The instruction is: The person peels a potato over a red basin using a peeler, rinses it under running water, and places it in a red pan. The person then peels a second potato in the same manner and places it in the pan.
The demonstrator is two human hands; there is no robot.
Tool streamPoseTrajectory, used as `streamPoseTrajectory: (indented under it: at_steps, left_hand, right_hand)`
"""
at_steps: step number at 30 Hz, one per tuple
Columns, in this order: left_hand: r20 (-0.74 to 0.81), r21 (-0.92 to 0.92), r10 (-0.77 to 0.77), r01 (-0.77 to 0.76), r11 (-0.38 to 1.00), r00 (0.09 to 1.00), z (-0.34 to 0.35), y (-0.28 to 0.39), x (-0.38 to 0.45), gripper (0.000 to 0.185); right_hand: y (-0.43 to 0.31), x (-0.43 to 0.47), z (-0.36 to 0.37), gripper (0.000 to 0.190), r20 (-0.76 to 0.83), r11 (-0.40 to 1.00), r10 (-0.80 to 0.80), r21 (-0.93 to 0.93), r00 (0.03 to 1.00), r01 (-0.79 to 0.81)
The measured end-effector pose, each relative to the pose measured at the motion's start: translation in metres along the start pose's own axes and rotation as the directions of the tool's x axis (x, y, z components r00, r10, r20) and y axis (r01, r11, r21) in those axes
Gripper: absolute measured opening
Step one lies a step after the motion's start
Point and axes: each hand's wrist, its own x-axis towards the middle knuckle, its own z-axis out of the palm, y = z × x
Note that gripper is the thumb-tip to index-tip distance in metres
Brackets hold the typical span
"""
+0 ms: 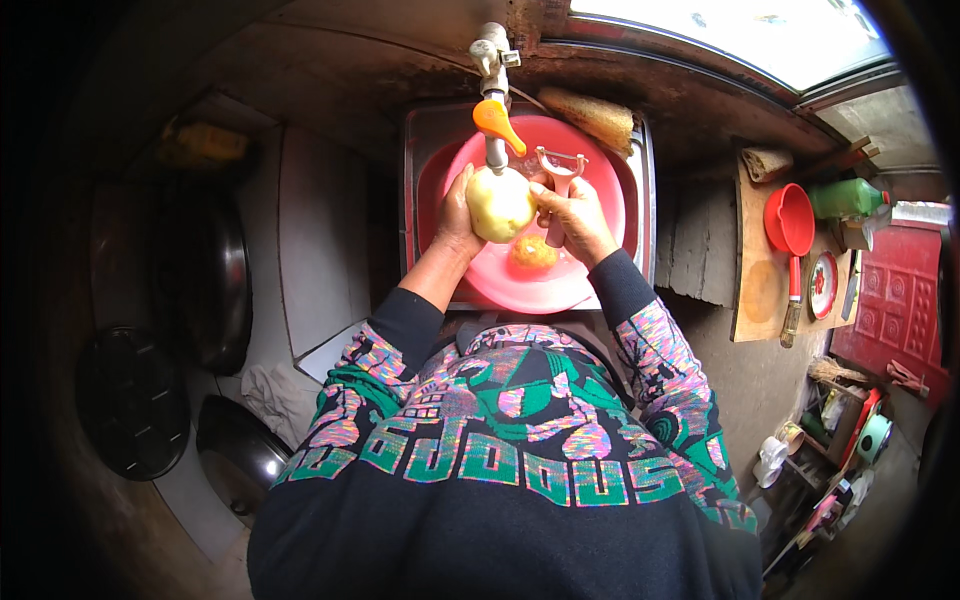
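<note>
My left hand [456,217] holds a large, pale, peeled potato [500,204] from its left side, just under the spout of a tap [495,150] with an orange lever. In my right hand [576,217] is a pink Y-shaped peeler [559,172], its blade end pointing up and away from me; the fingertips of this hand are close to the potato's right side. Below both hands a pink plastic basin [491,289] stands in a metal sink [411,135]. A round, yellow-brown item [533,256], perhaps an unpeeled potato, lies in the basin. Whether water runs from the spout is unclear.
A dried loofah [589,116] rests at the sink's back right edge. On the right, a wooden board [757,322] bears a red ladle [789,217], a green bottle [844,198], a brush and an enamel plate [823,285]. Dark pan lids [133,403] are at the left.
</note>
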Motion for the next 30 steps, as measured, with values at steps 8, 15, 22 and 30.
streamPoseTrajectory:
  at_steps: [8, 15, 22, 30]
  left_hand:
    - [-0.016, 0.019, -0.010, 0.010, 1.000, 1.000, -0.009, 0.002, 0.007, 0.043]
    - [-0.066, 0.187, 0.058, -0.045, 0.981, 0.996, -0.002, 0.005, -0.001, 0.039]
    - [-0.150, 0.108, -0.065, 0.082, 0.991, 0.987, -0.004, -0.004, -0.006, 0.045]
    - [0.144, -0.282, -0.264, 0.295, 0.913, 0.954, 0.001, -0.001, -0.022, 0.065]
  right_hand:
    - [-0.010, -0.003, 0.007, 0.029, 0.016, 0.996, 0.067, -0.061, 0.998, -0.066]
    - [-0.015, 0.001, 0.001, 0.022, 0.082, 0.984, 0.148, -0.109, 0.986, -0.139]
    - [-0.012, 0.001, -0.001, 0.019, 0.065, 0.987, 0.112, -0.121, 0.992, -0.103]
    - [-0.002, 0.009, -0.013, 0.015, 0.028, 0.973, 0.079, 0.216, 0.996, -0.084]
